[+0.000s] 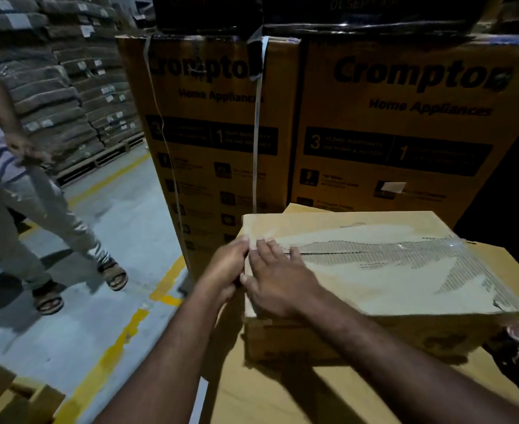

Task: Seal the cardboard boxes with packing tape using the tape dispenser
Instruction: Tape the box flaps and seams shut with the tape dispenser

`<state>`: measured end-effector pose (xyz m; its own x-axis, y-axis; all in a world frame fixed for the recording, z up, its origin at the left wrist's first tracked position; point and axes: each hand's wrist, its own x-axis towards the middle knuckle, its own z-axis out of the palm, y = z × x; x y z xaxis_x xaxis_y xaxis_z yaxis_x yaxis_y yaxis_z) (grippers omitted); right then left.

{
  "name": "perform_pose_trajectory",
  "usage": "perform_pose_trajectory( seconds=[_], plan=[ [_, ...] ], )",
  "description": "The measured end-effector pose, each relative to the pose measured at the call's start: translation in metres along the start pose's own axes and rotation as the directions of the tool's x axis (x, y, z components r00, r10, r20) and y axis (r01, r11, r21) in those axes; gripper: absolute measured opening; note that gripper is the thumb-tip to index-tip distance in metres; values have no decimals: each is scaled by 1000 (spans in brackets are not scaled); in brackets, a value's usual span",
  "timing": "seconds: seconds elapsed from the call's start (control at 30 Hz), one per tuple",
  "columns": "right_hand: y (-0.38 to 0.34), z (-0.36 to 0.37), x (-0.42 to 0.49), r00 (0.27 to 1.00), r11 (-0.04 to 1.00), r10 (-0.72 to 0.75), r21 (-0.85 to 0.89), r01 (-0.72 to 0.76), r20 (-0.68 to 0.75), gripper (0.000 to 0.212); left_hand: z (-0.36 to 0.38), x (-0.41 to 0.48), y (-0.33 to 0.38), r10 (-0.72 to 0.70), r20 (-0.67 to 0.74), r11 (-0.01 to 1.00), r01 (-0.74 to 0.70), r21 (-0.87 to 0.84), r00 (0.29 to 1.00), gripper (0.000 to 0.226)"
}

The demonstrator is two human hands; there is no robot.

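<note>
**Desk:** Where are your hands?

**Me:** I have both at the left end of the pale brown cardboard box (374,270). My right hand (278,278) lies flat on the lid, fingers straight and a little spread. It presses on the strip of clear packing tape (405,244), which runs along the centre seam away from my fingertips. My left hand (226,266) sits just left of the right one and touches it. Its fingers are stretched up the box's end face, with the tips at the top edge. Neither hand grips anything.

**Desk:** And the dispenser?

**Me:** The red and black tape dispenser (515,347) lies well right of my right hand, beyond the forearm. It is on the broad brown cardboard sheet (282,393) that the box rests on.

**Desk:** What else is around?

**Me:** Beyond my fingertips stand two tall yellow-brown printed cartons (405,133) marked "Crompton Home Appliances". Well to the left of my left hand, a person in light trousers and sandals (16,194) stands on the grey floor with yellow painted lines (114,209). Near my right fingertips the lid's paper is torn, showing the corrugation.
</note>
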<state>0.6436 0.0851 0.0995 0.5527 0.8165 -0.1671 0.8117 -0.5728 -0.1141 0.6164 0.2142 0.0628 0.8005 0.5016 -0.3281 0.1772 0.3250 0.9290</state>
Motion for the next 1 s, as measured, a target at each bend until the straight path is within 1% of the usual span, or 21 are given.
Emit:
perform_pose_trajectory(
  seconds=[0.07, 0.1, 0.17, 0.23, 0.3, 0.43, 0.5, 0.57, 0.67, 0.8, 0.9, 1.0],
  plan=[
    [1, 0, -4, 999, 999, 34, 4, -34, -12, 80, 9, 19, 14, 73, 21, 980, -76, 182, 997, 34],
    [-2, 2, -7, 998, 999, 51, 2, -51, -26, 82, 12, 28, 19, 70, 37, 970, -77, 233, 997, 38],
    [-15, 6, -11, 995, 997, 80, -13, -81, -54, 81, 14, 42, 24, 29, 27, 969, -35, 243, 999, 49],
    [-27, 7, -14, 992, 993, 112, -20, -114, -50, 78, 9, 47, 23, 13, 24, 976, -18, 216, 1000, 60],
    [-34, 5, -13, 990, 990, 138, -7, -138, -38, 75, 7, 51, 15, 48, 18, 981, -51, 189, 999, 55],
    [-42, 1, -7, 983, 984, 172, 59, -168, -57, 73, 7, 50, 12, 156, -96, 977, -139, 161, 983, 37],
    [-40, -1, -1, 975, 974, 213, 96, -207, -63, 70, 8, 51, 15, 198, -80, 964, -179, 195, 977, 35],
    [-38, -4, 5, 968, 965, 245, 113, -238, -54, 67, 9, 51, 18, 203, -70, 952, -180, 248, 977, 37],
    [-44, -6, 8, 971, 970, 238, 48, -237, -14, 67, 9, 53, 18, 195, -119, 954, -160, 254, 974, 34],
    [-53, 0, 2, 976, 977, 214, -39, -212, 44, 70, 6, 60, 9, 167, -161, 968, -131, 213, 973, 21],
    [-58, 5, -9, 980, 981, 193, -41, -191, 50, 72, 3, 58, 7, 185, -180, 963, -141, 230, 966, 24],
    [-59, 11, -26, 989, 986, 143, -95, -138, 49, 74, 4, 60, 8, 204, -176, 950, -152, 273, 963, 27]
  ],
)
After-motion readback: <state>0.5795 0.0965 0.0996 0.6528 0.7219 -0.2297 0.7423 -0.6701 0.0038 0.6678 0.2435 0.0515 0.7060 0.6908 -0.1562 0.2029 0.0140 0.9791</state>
